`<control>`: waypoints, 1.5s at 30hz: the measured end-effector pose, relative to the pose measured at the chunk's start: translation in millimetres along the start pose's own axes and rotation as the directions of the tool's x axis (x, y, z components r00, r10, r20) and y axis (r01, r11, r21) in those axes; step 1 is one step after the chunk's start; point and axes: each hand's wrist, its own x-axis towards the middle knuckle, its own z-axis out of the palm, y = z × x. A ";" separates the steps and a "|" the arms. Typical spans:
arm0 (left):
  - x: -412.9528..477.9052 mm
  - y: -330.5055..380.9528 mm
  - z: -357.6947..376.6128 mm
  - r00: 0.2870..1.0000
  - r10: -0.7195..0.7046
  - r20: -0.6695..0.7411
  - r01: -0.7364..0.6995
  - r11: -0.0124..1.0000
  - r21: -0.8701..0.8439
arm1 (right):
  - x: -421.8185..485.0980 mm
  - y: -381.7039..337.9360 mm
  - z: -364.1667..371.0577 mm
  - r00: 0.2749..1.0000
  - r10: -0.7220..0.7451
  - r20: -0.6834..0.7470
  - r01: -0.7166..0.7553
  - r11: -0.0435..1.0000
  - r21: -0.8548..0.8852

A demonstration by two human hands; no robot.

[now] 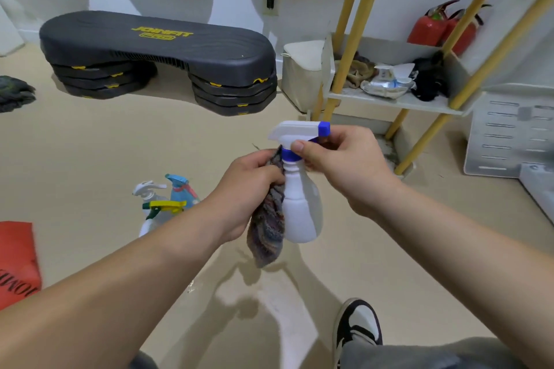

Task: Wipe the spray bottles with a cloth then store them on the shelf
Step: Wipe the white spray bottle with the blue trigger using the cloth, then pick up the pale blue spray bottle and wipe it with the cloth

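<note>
A white spray bottle [301,210] is gripped at its blue collar by the right hand [344,165] while a striped cloth [267,228], clutched in the left hand [248,189], is pressed against it.

Shows both forearms [120,278] bare to the frame's edge, with left hand [248,189] and right hand [344,165] uncovered. Wears plain grey fabric [419,353] over the legs, cut off at the bottom. Has a low sneaker [356,326] on the one visible foot: white toe and panels, black overlays.
</note>
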 end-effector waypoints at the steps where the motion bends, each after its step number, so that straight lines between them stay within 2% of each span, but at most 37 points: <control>1: 1.1 -4.1 3.9 1.000 -0.024 -0.001 0.024 0.996 0.090 | -2.4 2.0 -4.2 1.000 -0.005 -0.007 0.005 1.000 -0.010; 4: 4.9 -22.0 18.8 0.981 -0.178 0.075 0.136 0.913 0.384 | -5.2 9.4 -17.7 0.997 -0.001 -0.071 -0.003 0.998 -0.057; 6: 5.9 -30.0 29.4 0.966 -0.249 0.075 0.184 0.860 0.476 | -2.4 16.5 -31.5 0.993 0.025 -0.118 -0.033 0.997 -0.065; 9: 15.1 -34.7 40.2 0.979 -0.204 -0.017 0.192 0.884 0.427 | -2.0 37.4 -52.7 0.979 0.122 -0.163 -0.139 0.986 -0.095; 12: 25.8 -42.0 46.8 0.975 -0.219 -0.036 0.215 0.893 0.396 | 2.0 72.7 -59.4 0.940 0.296 -0.171 -0.308 0.950 -0.051; 16: 38.0 -59.4 64.1 0.954 -0.299 -0.030 0.287 0.879 0.381 | 28.9 124.4 -56.7 0.851 0.505 -0.148 -0.508 0.861 0.018; 19: 49.0 -70.0 79.4 0.951 -0.308 -0.017 0.297 0.899 0.321 | 41.8 169.1 -46.7 0.773 0.590 -0.235 -0.588 0.804 0.084; 22: 65.2 -84.1 85.3 0.946 -0.324 -0.030 0.314 0.884 0.346 | 39.4 212.4 -44.5 0.674 0.656 -0.340 -0.630 0.751 0.200; 25: 81.4 -99.9 84.4 0.939 -0.338 -0.062 0.334 0.855 0.396 | 38.5 239.3 -56.1 0.586 0.720 -0.372 -0.635 0.693 0.342; 28: 87.6 -109.9 84.6 0.922 -0.385 -0.032 0.365 0.841 0.399 | 47.6 252.8 -68.8 0.559 0.730 -0.393 -0.629 0.682 0.373; 31: 89.8 -112.3 88.9 0.912 -0.410 -0.003 0.372 0.824 0.428 | 59.2 260.3 -75.5 0.571 0.707 -0.417 -0.603 0.706 0.372; 34: 91.5 -113.5 94.2 0.916 -0.401 0.010 0.360 0.832 0.422 | 59.0 271.4 -74.5 0.567 0.715 -0.409 -0.578 0.699 0.422; 40: 97.9 -128.1 92.9 0.931 -0.365 0.013 0.313 0.816 0.485 | 43.4 298.1 -75.8 0.468 0.770 -0.434 -0.597 0.637 0.488; 42: 97.5 -129.6 91.6 0.930 -0.367 0.003 0.323 0.823 0.468 | 42.7 295.3 -77.6 0.410 0.835 -0.366 -0.630 0.550 0.549; 45: 94.4 -127.4 88.7 0.934 -0.358 0.000 0.317 0.826 0.466 | 43.2 285.6 -70.9 0.339 0.923 -0.184 -0.728 0.381 0.570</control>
